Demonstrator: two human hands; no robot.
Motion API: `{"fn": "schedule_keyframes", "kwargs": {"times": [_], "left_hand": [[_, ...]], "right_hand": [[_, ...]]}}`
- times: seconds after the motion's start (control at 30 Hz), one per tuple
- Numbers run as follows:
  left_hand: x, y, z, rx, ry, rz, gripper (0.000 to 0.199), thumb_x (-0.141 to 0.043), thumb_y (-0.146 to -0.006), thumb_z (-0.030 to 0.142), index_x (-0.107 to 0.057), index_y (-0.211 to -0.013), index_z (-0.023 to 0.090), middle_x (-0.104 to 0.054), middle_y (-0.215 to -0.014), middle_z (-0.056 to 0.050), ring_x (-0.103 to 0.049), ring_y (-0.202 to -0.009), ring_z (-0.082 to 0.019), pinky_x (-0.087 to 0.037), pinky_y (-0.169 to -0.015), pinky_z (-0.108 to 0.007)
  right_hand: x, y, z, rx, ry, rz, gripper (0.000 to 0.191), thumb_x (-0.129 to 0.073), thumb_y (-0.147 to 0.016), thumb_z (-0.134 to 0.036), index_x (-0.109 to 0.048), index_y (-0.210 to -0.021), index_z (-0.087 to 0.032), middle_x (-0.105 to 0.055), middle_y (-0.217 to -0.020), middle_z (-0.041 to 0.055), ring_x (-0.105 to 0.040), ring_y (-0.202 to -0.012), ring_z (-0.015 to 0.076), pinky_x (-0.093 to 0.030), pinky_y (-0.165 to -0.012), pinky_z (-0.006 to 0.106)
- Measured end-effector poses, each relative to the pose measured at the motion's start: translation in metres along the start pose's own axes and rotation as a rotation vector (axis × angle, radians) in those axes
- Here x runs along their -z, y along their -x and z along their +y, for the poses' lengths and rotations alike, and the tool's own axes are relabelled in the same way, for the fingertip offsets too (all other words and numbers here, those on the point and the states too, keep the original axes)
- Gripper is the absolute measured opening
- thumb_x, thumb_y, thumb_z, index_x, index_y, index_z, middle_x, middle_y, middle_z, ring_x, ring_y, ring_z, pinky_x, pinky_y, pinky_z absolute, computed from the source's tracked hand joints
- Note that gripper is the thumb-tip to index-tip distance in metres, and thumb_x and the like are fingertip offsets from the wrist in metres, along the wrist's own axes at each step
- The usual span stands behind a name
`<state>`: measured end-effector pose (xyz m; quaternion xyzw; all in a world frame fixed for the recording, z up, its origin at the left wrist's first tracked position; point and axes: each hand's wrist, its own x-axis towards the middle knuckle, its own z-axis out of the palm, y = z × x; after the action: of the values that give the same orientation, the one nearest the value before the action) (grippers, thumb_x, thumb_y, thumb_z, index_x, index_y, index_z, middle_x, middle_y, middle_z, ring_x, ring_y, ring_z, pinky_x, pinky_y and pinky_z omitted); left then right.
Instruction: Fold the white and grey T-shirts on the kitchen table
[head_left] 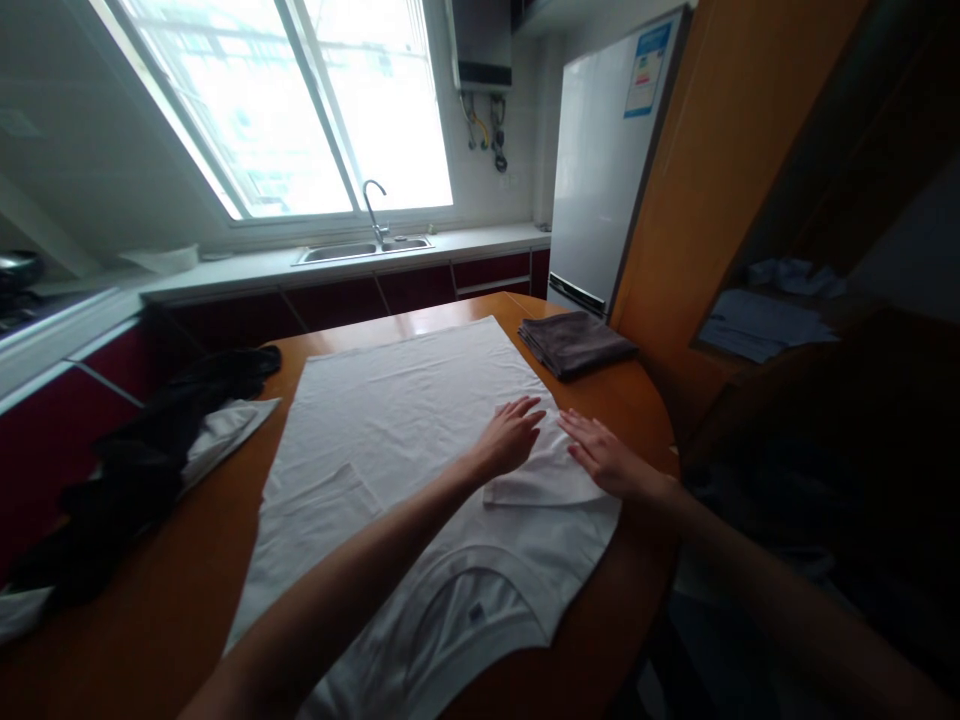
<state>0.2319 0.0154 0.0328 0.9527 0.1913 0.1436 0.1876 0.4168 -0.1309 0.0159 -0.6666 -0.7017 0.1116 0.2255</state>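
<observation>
A white T-shirt (405, 400) lies spread on the wooden table (645, 400), its collar toward me and its hem toward the window. Both sleeves lie folded inward over the body. My left hand (511, 436) is over the right part of the shirt, above the right sleeve, fingers apart and holding nothing. Close beside it, my right hand (604, 455) reaches the shirt's right edge with its fingers stretched out. Nothing is gripped in it. The two sets of fingertips are a small distance apart.
A folded dark grey cloth (576, 343) sits at the table's back right. Black clothing (150, 450) and a white garment (229, 430) are heaped along the left edge. Beyond stand a counter with a sink (341, 253) and a fridge (600, 170).
</observation>
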Motion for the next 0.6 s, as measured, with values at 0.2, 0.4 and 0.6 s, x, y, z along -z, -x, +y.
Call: {"fn": "schedule_keyframes", "kwargs": {"times": [0.2, 0.4, 0.6], "left_hand": [[-0.023, -0.05, -0.013, -0.085, 0.037, -0.127, 0.053, -0.049, -0.099, 0.038, -0.043, -0.149, 0.024, -0.031, -0.162, -0.01, -0.019, -0.153, -0.027, -0.003, -0.123, -0.054], [-0.035, -0.061, -0.032, -0.059, 0.085, -0.168, 0.063, -0.049, -0.097, 0.049, -0.038, -0.153, 0.022, -0.025, -0.163, -0.012, -0.015, -0.153, -0.028, -0.002, -0.122, -0.055], [-0.017, -0.061, -0.042, 0.023, 0.083, -0.023, 0.056, -0.038, -0.101, 0.032, -0.034, -0.154, 0.018, -0.027, -0.163, -0.012, -0.016, -0.153, -0.022, -0.008, -0.124, -0.045]], "right_hand": [[-0.014, 0.073, -0.015, 0.014, 0.254, -0.098, 0.071, -0.033, -0.102, -0.055, -0.012, -0.161, -0.023, -0.017, -0.165, 0.01, -0.017, -0.153, 0.0272, -0.015, -0.123, 0.056], [-0.025, 0.089, -0.009, 0.028, 0.349, -0.031, 0.083, -0.036, -0.099, -0.063, 0.002, -0.16, -0.022, -0.016, -0.165, 0.0119, -0.019, -0.152, 0.0295, -0.009, -0.123, 0.059], [-0.014, 0.095, -0.005, 0.013, 0.321, 0.015, 0.084, -0.035, -0.099, -0.063, 0.007, -0.159, -0.023, -0.015, -0.165, 0.0118, -0.02, -0.152, 0.0292, -0.012, -0.122, 0.059]]}}
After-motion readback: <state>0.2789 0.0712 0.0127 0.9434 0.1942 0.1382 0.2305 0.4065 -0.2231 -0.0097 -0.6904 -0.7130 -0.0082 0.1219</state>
